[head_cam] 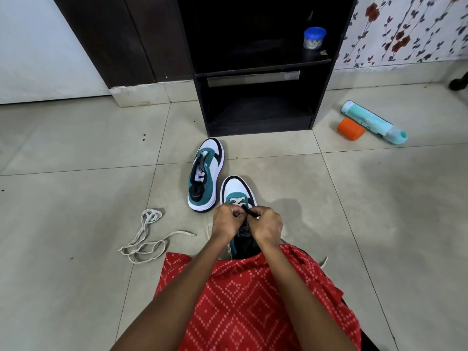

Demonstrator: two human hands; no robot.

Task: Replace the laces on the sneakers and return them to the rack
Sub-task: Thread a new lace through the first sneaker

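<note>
Floor tiles (76,138) pale grey; black rack (255,102) stands beside floral wallpaper (405,29)

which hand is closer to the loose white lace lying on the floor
Left. The left hand is over the near sneaker, right of the loose lace; the right hand sits beside it, farther right. Both pinch a thin black piece.

Soft even indoor light, faint shadows, wide-angle bending at edges.

Right hand (266,224): I pinch a thin black strip (250,211).
Left hand (226,221): fingers curled, tips against my right.
Forearms (192,287): both bare, stretched forward, converging.
</note>
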